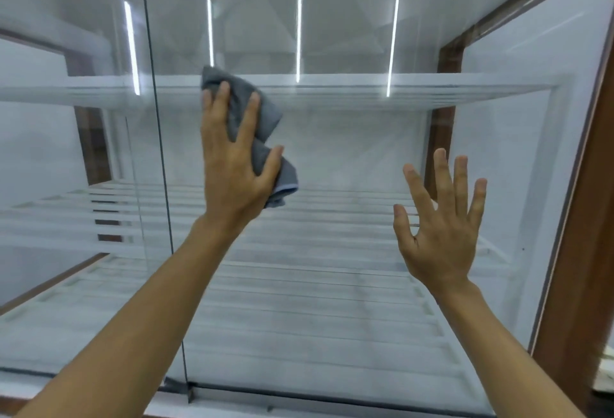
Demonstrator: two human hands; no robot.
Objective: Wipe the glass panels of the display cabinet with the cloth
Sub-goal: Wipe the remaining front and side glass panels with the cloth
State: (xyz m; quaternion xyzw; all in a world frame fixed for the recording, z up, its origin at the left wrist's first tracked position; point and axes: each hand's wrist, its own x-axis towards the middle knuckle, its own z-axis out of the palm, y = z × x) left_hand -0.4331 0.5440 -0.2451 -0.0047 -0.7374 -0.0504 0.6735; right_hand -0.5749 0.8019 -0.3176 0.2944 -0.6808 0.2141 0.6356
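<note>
A crumpled grey cloth [262,118] lies flat against the right glass panel [349,158] of the display cabinet, level with the upper white shelf. My left hand [232,158] presses it to the glass with straight, spread fingers. My right hand [442,221] is raised to the right of it, palm toward the glass, fingers spread and holding nothing; whether it touches the pane I cannot tell. The left glass panel [66,152] overlaps the right one at a dark vertical edge [159,152].
White slatted shelves [315,301] fill the cabinet behind the glass. A brown wooden frame [578,251] runs down the right side. A metal bottom track [265,399] holds the panes. Bright light strips reflect in the glass near the top.
</note>
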